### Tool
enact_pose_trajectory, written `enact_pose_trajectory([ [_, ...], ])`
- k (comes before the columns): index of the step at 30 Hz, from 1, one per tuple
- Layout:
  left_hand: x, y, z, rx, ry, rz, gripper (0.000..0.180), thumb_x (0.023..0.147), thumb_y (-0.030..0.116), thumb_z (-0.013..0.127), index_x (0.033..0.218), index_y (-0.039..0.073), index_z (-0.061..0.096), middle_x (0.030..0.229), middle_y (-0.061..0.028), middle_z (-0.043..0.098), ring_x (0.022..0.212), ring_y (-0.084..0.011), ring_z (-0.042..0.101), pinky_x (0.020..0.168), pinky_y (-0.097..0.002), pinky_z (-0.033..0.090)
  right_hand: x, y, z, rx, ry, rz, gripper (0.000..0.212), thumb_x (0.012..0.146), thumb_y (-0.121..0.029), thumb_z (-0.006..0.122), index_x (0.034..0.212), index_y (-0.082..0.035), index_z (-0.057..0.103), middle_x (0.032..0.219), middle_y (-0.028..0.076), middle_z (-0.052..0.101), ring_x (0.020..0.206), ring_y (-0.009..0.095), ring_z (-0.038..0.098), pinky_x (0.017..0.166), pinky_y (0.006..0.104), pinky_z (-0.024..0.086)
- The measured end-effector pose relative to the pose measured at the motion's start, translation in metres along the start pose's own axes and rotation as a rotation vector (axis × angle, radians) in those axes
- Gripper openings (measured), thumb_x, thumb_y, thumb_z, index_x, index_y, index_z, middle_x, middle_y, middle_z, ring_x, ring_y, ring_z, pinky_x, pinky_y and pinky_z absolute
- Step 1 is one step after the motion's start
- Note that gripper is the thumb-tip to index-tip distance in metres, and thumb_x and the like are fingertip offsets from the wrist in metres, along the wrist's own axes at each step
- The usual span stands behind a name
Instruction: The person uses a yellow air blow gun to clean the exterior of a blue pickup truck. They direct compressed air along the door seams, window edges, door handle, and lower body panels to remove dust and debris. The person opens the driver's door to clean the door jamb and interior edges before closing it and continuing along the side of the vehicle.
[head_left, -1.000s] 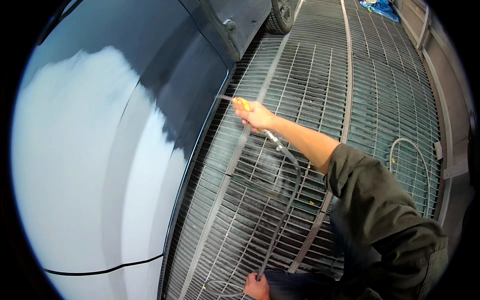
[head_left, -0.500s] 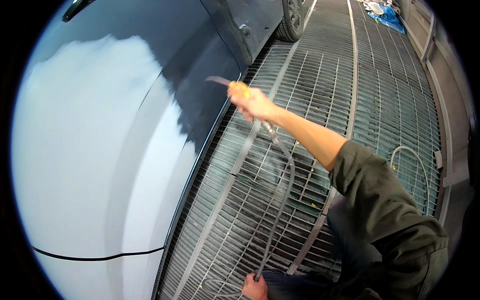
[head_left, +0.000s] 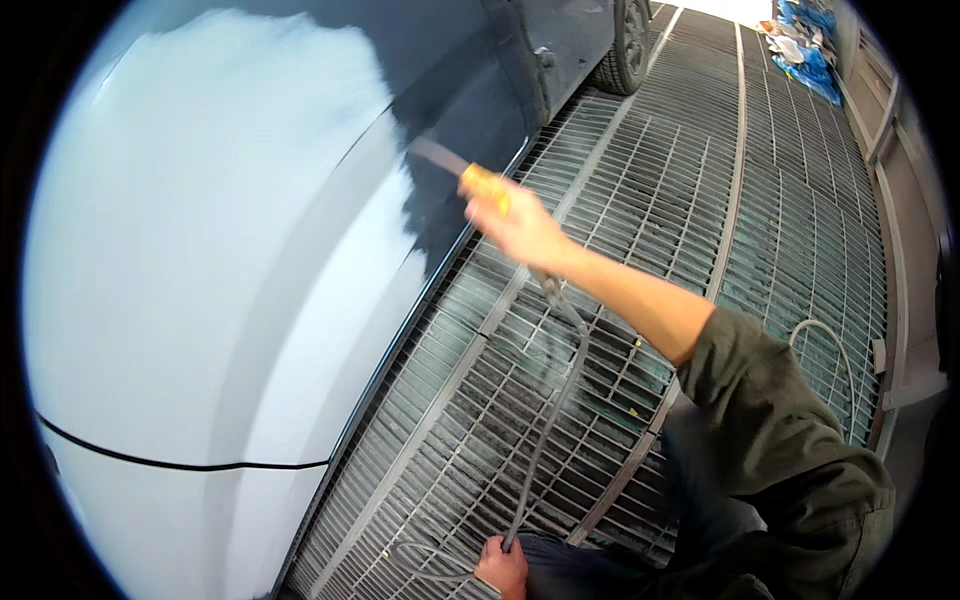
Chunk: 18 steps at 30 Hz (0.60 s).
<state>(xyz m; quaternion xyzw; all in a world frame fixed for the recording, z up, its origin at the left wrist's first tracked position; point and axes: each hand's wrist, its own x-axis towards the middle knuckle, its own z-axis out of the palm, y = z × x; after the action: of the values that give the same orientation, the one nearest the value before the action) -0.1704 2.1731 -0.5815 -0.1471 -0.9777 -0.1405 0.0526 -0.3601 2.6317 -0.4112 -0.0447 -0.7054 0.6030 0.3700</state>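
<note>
My right hand is wrapped round a yellow air blow gun, slightly blurred. Its thin nozzle points left at the car's side panel, close to where a pale grey-white patch meets the dark blue paint. Whether the tip touches the panel I cannot tell. From the gun's lower end a grey hose hangs down to my left hand, which is closed on it low in the view, beside my dark trouser leg. A loop of the hose lies to the left of that hand.
Metal grating covers the floor beside the car. A car wheel stands at the far end. Blue and white crumpled sheeting lies at the far right, by the wall. Another pale hose length curves over the grating at right.
My view has shifted, so the car panel sits farther right in it. The blow gun's nozzle has moved left relative to the panel, toward the pale patch. My left hand still grips the hose.
</note>
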Motion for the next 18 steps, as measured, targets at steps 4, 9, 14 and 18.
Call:
enact_pose_trajectory([
  [4,-0.004,-0.023,0.013,-0.018,-0.011,0.030,0.020,0.068,0.022,0.078,0.072,0.012,0.061,0.065,-0.0080,0.060,0.057,-0.0339,0.058,0.051,-0.0436,0.045,-0.022,-0.035,0.040,-0.010,-0.077,-0.090,0.038,0.092,-0.027,0.059,0.120,-0.002,0.055,0.097,0.016,0.066,0.093,0.022,0.064,0.084,0.0351,0.048],
  [9,-0.008,-0.036,0.015,-0.064,0.025,0.048,0.020,0.069,0.025,0.077,0.074,0.013,0.062,0.069,-0.0074,0.062,0.061,-0.0329,0.061,0.053,-0.0446,0.046,-0.027,-0.046,0.063,-0.095,-0.132,-0.164,0.036,0.092,-0.025,0.060,0.118,0.000,0.055,0.087,0.017,0.066,0.082,0.021,0.063,0.075,0.0351,0.050],
  [14,-0.011,-0.041,0.009,-0.066,0.009,0.009,0.020,0.069,0.025,0.077,0.073,0.013,0.061,0.070,-0.0077,0.063,0.062,-0.0327,0.061,0.053,-0.0447,0.046,-0.037,-0.064,0.085,-0.208,-0.298,-0.190,0.039,0.091,-0.029,0.060,0.116,0.000,0.055,0.081,0.017,0.065,0.077,0.027,0.065,0.071,0.0378,0.051],
  [18,-0.017,-0.049,0.004,-0.081,0.011,-0.042,0.021,0.069,0.024,0.077,0.073,0.012,0.061,0.068,-0.0082,0.062,0.061,-0.0328,0.061,0.053,-0.0448,0.046,-0.035,-0.069,0.102,0.047,-0.070,-0.188,0.035,0.093,-0.022,0.057,0.119,0.002,0.054,0.092,0.016,0.069,0.086,0.025,0.068,0.077,0.0371,0.051],
])
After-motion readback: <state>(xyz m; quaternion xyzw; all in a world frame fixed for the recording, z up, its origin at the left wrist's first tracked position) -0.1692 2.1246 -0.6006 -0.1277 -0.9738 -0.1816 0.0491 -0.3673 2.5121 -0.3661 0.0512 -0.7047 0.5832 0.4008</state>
